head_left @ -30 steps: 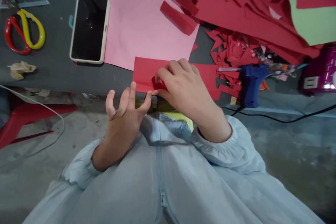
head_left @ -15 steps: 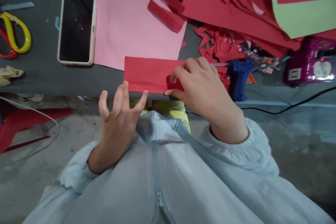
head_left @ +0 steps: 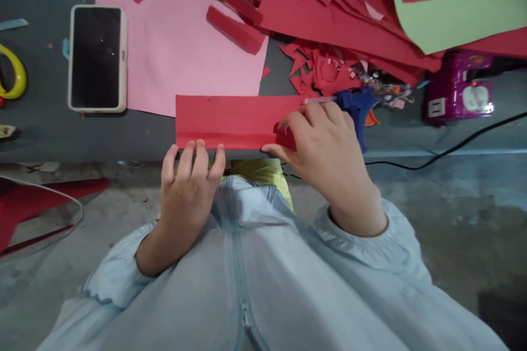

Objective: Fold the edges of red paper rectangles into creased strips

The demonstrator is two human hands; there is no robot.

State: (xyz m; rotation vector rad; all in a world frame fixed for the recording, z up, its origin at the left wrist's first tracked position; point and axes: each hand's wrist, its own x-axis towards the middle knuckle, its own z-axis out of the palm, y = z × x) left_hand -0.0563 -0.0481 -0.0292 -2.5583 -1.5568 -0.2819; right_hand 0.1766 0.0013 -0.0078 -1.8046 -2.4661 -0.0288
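We are resting our loosely curled right hand (head_left: 329, 153) over the red strip (head_left: 230, 115), lying toward ten o'clock, pinch unclear; our spread left hand (head_left: 187, 192) is touching it toward one.

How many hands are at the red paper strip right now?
2: the left hand at the near edge of the red paper strip, toward its left end; the right hand over its right part. No others show.

The right hand (head_left: 329, 153) rests on a red paper strip (head_left: 230, 115), the left hand (head_left: 187, 192) at its near edge.
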